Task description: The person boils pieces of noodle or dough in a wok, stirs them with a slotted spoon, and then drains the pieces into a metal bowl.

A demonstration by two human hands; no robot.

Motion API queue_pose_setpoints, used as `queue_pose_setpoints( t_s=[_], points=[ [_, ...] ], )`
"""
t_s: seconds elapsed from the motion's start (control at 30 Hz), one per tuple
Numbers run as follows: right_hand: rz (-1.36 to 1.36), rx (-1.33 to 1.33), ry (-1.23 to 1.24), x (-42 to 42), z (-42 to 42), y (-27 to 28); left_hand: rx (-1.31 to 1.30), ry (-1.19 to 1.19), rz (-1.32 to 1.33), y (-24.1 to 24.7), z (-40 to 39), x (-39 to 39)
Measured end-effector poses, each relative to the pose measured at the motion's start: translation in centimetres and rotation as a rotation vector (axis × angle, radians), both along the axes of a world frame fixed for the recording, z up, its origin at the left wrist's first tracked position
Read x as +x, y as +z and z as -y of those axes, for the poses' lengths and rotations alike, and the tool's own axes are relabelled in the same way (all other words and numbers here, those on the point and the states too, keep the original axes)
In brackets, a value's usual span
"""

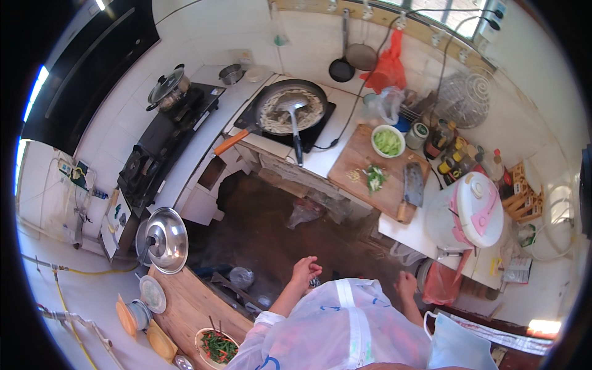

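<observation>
My left hand (306,273) hangs over the dark floor in front of my body. It holds nothing, and its fingers are loosely bent and apart. On the other side, my right hand (406,284) is lowered near the counter's edge, close to a red plastic bag (441,283). Its fingers look curled, and whether anything is inside is hidden. Ahead, a frying pan (268,106) sits on a black induction cooktop (329,115), with pale strips of food (273,119) in it. A slotted metal spatula (293,118) rests across the pan, its handle over the front rim.
A wooden cutting board (342,164) bears a cleaver (412,185), chopped greens (375,179) and a bowl of green slices (387,141). A rice cooker (462,212) stands to the right. Left are a gas stove (152,148), a lidded pot (171,90) and a wooden table (194,300).
</observation>
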State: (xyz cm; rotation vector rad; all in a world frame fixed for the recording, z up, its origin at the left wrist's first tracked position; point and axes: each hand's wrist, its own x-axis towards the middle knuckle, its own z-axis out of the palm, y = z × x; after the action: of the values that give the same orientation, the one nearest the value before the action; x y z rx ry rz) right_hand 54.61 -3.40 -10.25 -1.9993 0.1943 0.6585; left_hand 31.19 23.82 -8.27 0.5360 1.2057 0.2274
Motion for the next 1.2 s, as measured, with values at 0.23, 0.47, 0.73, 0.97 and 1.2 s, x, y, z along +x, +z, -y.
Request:
queue_pose_setpoints(
  t_s=[0.23,0.47,0.73,0.97,1.2],
  points=[
    [0.096,0.214,0.375,-4.8,-22.2,7.3,0.087,0.223,0.026,2.0,-7.8,-6.0],
    [0.421,0.234,0.564,-5.0,-34.6,7.6,0.088,0.305,0.067,2.1,-12.4,-9.4],
    [0.719,0.020,0.695,-1.6,-46.0,9.4,0.290,0.317,0.104,4.9,-19.0,-8.1],
    [0.560,0.179,0.706,1.3,-53.0,6.4,0.475,0.252,0.046,8.9,-28.1,-2.7],
    [0.672,0.039,0.682,2.4,-54.9,7.1,0.811,0.183,-0.022,11.8,-34.6,2.3]
  ],
)
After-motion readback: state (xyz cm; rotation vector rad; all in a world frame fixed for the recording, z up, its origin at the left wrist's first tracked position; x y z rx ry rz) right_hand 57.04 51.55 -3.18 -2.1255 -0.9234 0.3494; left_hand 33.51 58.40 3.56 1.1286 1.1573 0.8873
